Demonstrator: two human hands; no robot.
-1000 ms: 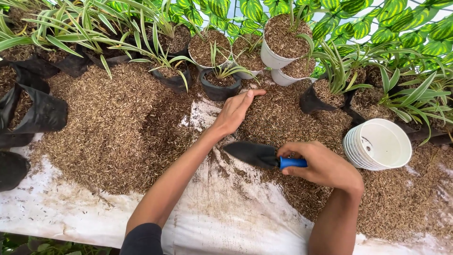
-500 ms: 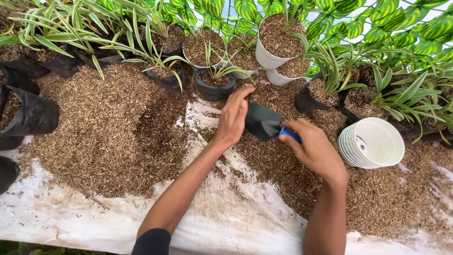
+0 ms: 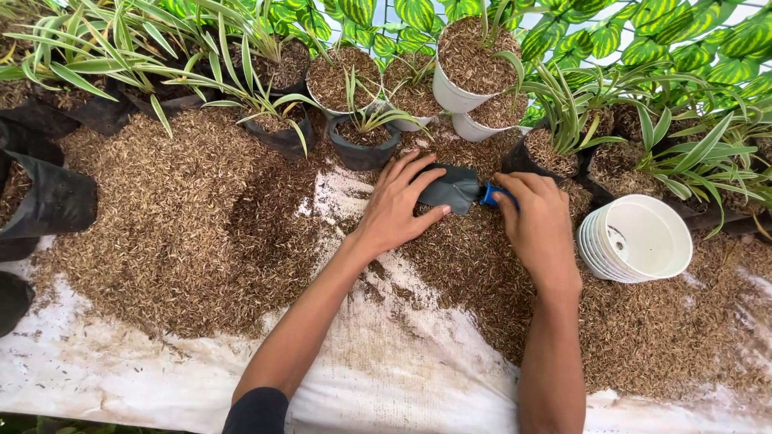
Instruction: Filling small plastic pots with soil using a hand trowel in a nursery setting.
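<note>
Lowered flat black trowel (image 3: 451, 190), blue-handled, on husks (image 3: 185, 209)

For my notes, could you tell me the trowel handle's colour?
Blue, in the head view: trowel handle.

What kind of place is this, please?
Probably a plant nursery or garden potting spot: potted plants in a row, loose husk mix heaped on a white sheet, stacked empty white pots, and a trowel.
</note>
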